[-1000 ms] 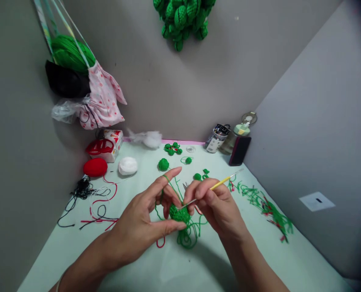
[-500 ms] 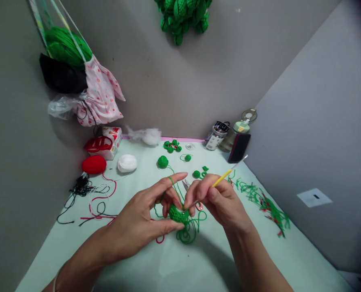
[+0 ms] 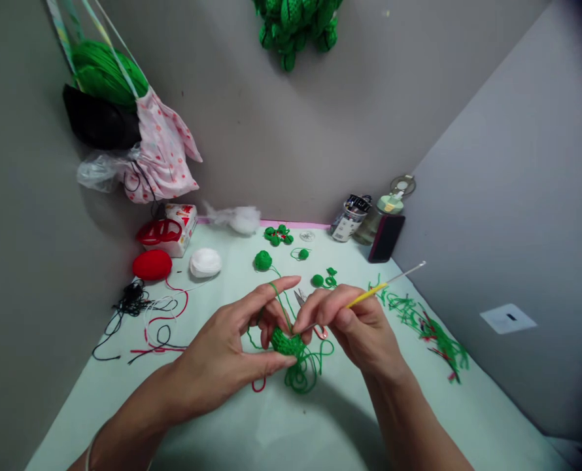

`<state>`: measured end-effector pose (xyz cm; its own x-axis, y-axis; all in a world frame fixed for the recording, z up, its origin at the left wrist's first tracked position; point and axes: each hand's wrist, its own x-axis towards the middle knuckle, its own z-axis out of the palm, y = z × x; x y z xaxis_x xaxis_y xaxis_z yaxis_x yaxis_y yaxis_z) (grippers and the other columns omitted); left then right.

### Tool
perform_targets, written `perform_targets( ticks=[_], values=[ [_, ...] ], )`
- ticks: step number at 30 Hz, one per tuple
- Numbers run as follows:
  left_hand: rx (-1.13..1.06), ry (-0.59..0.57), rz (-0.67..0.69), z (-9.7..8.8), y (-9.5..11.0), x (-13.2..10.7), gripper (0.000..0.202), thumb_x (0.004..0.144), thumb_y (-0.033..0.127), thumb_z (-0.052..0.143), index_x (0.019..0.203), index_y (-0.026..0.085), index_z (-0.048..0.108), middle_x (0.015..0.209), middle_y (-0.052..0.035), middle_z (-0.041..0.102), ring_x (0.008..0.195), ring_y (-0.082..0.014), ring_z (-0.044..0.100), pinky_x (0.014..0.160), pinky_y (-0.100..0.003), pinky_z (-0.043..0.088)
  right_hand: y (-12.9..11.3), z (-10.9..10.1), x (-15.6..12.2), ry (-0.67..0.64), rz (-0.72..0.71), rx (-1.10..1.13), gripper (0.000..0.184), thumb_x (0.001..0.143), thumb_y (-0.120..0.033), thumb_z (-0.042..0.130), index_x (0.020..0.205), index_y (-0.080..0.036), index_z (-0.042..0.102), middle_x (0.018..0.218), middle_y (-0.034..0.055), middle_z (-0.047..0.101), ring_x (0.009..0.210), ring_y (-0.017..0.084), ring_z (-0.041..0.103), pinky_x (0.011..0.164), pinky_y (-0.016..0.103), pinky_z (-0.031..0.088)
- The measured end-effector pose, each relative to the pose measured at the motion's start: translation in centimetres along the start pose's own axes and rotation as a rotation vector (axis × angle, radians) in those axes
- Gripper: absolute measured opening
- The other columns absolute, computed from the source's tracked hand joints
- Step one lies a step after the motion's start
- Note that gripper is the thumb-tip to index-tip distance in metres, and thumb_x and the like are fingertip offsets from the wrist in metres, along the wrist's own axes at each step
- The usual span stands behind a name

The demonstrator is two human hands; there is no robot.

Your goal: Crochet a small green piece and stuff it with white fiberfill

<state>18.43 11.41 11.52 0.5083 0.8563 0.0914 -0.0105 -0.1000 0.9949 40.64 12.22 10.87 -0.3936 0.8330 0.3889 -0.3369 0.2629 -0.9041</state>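
Observation:
My left hand (image 3: 242, 340) pinches a small green crochet piece (image 3: 285, 344) between thumb and fingers, its index finger stretched out with green yarn looped over it. That yarn runs back to a green yarn ball (image 3: 263, 260). In my right hand (image 3: 352, 327) is a crochet hook (image 3: 368, 295) with a yellow grip, held like a pencil. The hook's near tip meets the top of the crochet piece, partly hidden by my fingers. Loose green yarn loops (image 3: 303, 376) hang below the piece. Scissors (image 3: 301, 297) lie partly covered behind my right hand.
Red yarn (image 3: 152, 265), white yarn (image 3: 205, 262) and a black yarn tangle (image 3: 133, 299) lie at left. Green yarn scraps (image 3: 428, 327) spread at right. A phone (image 3: 387, 239), a bottle (image 3: 376, 221) and a pen cup (image 3: 348, 222) stand at the back right. A pink bag (image 3: 166, 150) hangs at left.
The crochet hook has tilted lower, its far end swinging right and slightly down as my right hand turned. My left hand keeps its hold on the crochet piece, almost unmoved.

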Motion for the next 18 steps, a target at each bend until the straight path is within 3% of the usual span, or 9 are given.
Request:
perform_targets(
  ticks=[11, 18],
  values=[
    [0.051, 0.015, 0.007, 0.02, 0.21, 0.11, 0.073, 0.083, 0.020, 0.081, 0.150, 0.037, 0.059, 0.094, 0.0022, 0.065, 0.086, -0.0179, 0.059, 0.088, -0.035, 0.050, 0.36, 0.15, -0.01, -0.017, -0.024, 0.038, 0.022, 0.103, -0.040, 0.066, 0.096, -0.023, 0.078, 0.096, 0.0057, 0.082, 0.079, 0.017, 0.075, 0.074, 0.033, 0.063],
    [-0.092, -0.017, -0.059, -0.08, 0.01, 0.21, 0.076, 0.082, 0.021, 0.084, 0.151, 0.037, 0.057, 0.097, 0.0025, 0.064, 0.091, -0.0174, 0.060, 0.091, -0.034, 0.050, 0.32, 0.46, 0.39, 0.001, 0.021, 0.121, 0.020, 0.105, -0.037, 0.064, 0.099, -0.024, 0.078, 0.095, 0.0034, 0.082, 0.075, 0.013, 0.074, 0.072, 0.028, 0.061]
  ],
)
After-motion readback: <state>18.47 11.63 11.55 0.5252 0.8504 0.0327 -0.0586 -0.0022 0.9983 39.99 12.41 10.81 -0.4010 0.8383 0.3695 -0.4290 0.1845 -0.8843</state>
